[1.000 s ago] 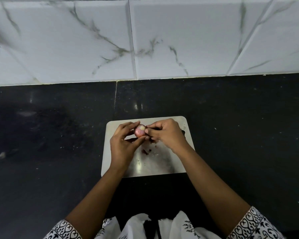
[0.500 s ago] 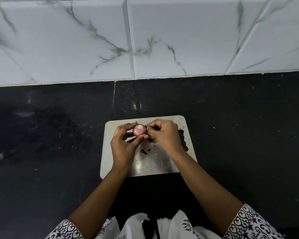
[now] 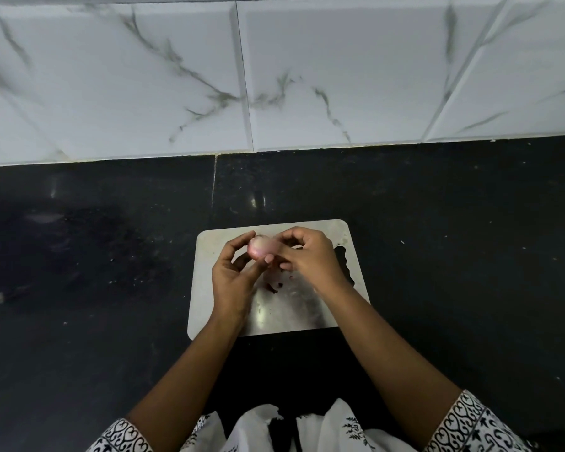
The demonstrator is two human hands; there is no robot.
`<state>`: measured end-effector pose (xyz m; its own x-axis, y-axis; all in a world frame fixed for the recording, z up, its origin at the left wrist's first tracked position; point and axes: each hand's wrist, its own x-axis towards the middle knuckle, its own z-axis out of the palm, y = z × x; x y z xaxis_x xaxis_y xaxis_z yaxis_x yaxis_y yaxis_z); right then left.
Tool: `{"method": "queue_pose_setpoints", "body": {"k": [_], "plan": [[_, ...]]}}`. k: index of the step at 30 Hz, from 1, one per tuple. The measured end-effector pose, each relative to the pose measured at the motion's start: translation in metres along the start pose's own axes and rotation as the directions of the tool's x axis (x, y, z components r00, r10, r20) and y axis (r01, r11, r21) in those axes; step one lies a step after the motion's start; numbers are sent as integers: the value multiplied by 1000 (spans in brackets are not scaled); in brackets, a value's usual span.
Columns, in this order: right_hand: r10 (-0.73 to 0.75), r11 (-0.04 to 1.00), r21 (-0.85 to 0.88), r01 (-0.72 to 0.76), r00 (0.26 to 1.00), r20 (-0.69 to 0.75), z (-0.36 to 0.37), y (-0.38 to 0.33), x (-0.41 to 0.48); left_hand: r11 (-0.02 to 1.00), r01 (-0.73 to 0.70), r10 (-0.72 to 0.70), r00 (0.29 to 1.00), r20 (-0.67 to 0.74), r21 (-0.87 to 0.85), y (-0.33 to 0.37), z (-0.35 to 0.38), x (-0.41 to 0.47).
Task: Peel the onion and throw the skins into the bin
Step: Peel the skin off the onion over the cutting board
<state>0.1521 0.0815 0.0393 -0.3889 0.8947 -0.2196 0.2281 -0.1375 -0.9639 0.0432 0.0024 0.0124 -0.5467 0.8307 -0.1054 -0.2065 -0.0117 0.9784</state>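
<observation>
We log the onion (image 3: 260, 248) above the board (image 3: 209, 246), middle of the counter (image 3: 437, 256), gripped by left hand (image 3: 234, 277). The curled right hand (image 3: 309, 257) pinches its right flank, so we judge the pull goes rightward.

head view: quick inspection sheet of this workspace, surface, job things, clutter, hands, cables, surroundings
surface: black stone counter with pale specks; metal board lies flat on it.
job's things: onion, pinkish, held above the board; bin not in view.
clutter: dark red skin scraps on the board.
grippers: left hand grips the onion; right hand pinches at its right side.
cables: nothing seen.
surroundings: white, grey-veined wall tiles behind the counter.
</observation>
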Motion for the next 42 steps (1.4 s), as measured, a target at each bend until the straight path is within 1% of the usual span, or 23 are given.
{"method": "queue_pose_setpoints", "body": {"k": [3,5,8,10,11,13,14,15,17,18,21,23,25,27,29,31,33,35,37,39,42], "plan": [[-37,997,-63,34,998,-42,1,1,3,995,-53,53,999,2,89,1,1,1],[-53,996,-67,51,998,-38,2,0,4,994,-55,55,999,1,90,1,-1,2],[-34,999,-10,34,999,-29,3,1,5,998,4,-3,1000,10,-70,1,-2,4],[-15,1000,-20,14,999,-42,4,7,7,985,39,-38,999,9,-171,3,1,3],[-27,996,-92,22,998,-57,4,11,8,975,52,-50,999,16,-214,4,3,3],[-92,946,-317,64,993,-72,2,20,9,949,81,-68,996,54,-305,6,6,5],[-125,913,-401,82,989,-82,0,22,8,934,97,-76,994,72,-344,6,6,6],[-152,890,-447,95,984,-93,-2,23,7,922,112,-86,993,86,-371,6,5,8],[-194,852,-508,125,977,-84,-7,22,5,903,144,-116,989,94,-404,4,3,11],[-197,831,-538,140,979,-49,-9,19,5,894,162,-136,987,91,-417,3,2,12],[-138,791,-587,175,985,108,-14,12,2,863,224,-199,975,101,-452,-4,-2,14],[-179,744,-635,207,978,109,-17,7,0,853,250,-236,968,88,-458,-9,-4,13],[-249,709,-670,218,967,51,-16,4,-3,844,268,-260,962,83,-464,-10,-4,12],[-311,696,-681,228,950,1,-16,4,-3,842,281,-271,958,91,-461,-9,-4,10],[-357,703,-656,275,934,9,-15,4,-3,844,277,-262,960,98,-459,-9,-4,9],[-395,730,-583,358,916,68,-14,4,-2,847,274,-252,962,109,-455,-8,-4,9],[-445,760,-461,458,884,144,-13,1,-3,852,264,-233,965,124,-453,-6,-3,8],[-471,763,-376,525,851,233,-11,-2,-5,863,246,-207,969,137,-441,-5,-3,7],[-477,705,-427,567,824,307,-8,-2,-5,879,233,-187,971,148,-415,-5,-3,8],[-495,656,-478,583,812,311,-6,-1,-4,898,225,-177,971,158,-378,-3,-3,7],[-497,681,-455,573,819,288,-7,-2,-2,917,223,-169,968,185,-330,-1,-7,7]]}}
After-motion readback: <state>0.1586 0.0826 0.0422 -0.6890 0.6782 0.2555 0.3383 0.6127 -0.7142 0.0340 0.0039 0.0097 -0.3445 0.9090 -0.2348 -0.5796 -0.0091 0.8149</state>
